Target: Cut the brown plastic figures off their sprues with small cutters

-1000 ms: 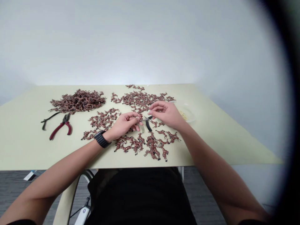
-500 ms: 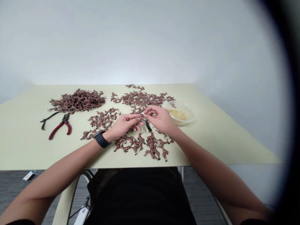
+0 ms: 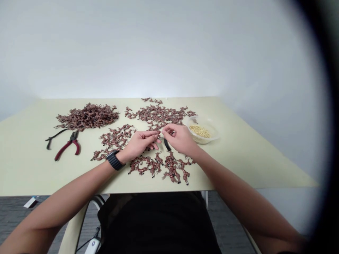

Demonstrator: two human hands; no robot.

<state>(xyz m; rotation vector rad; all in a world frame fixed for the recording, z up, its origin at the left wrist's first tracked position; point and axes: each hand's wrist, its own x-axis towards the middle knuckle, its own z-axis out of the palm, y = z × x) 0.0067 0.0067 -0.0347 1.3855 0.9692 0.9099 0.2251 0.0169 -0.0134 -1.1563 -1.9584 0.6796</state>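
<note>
My left hand (image 3: pixel 142 143), a dark watch on its wrist, pinches a small brown animal figurine (image 3: pixel 158 133) between thumb and forefinger; most of it is hidden. Right beside it, the thumb and forefinger of my right hand (image 3: pixel 180 138) come together. Anything between those fingertips is too small to make out. Below the hands lies a tool with a black curved handle (image 3: pixel 167 144), its other parts covered. More brown figurines (image 3: pixel 173 167), shaped like deer, lie on the table in front of my hands. A clear plastic bowl (image 3: pixel 215 137) of tiny gold-coloured pieces (image 3: pixel 200 131) stands just past my right hand.
At the back left is a heaped pile of figurines (image 3: pixel 88 116). Red-handled pliers (image 3: pixel 69 144) and a thin black tool (image 3: pixel 54 137) lie in front of it. Looser groups of figurines (image 3: pixel 159 113) spread over the middle of the pale table (image 3: pixel 251 158), which meets a wall behind.
The right hand's fingers have curled in more and shifted slightly down beside the figurine. My left hand keeps its pinch. The whole view has tilted a little.
</note>
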